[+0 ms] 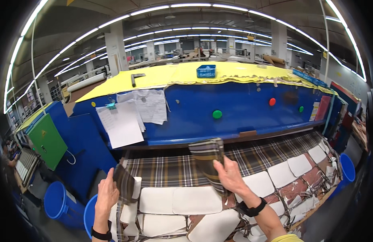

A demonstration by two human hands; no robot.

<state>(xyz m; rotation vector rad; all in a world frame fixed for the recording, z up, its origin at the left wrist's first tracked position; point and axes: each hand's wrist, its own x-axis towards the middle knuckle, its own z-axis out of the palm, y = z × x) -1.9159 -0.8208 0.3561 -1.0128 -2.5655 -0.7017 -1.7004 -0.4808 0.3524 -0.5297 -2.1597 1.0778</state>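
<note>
We take the big blue machine (235,109) as our landmark, the long blue body with a yellow top (170,76) that runs across the middle of the view. Just below its front lip our right hand (231,175) is raised and closed around a stack of plaid fabric pieces (206,159), thumb and fingers pinching the lower part so the stack stands up, its top edge nearly touching the machine's lower edge. Lower and to the left of the machine our left hand (108,193) is clenched on another plaid fabric piece (125,183), which it grips by its edge, close beside the corner of the work bed. Both wrists wear dark bands. Under the machine the plaid cloth (174,169) lies spread on the bed, and nearer to us white cut shapes (178,200) lie on top of it in rows, with brownish scraps between them toward the right. On the machine's front we see a green round magnet (217,114), a red one (272,101) to the right of it, and paper sheets (126,119) clipped at its left end. On its yellow top sits a small blue basket (206,71). Left of the machine stands a green cabinet door (47,141), and below that a blue bucket (57,203) on the floor; another blue bucket (347,167) stands off the machine's right end
</note>
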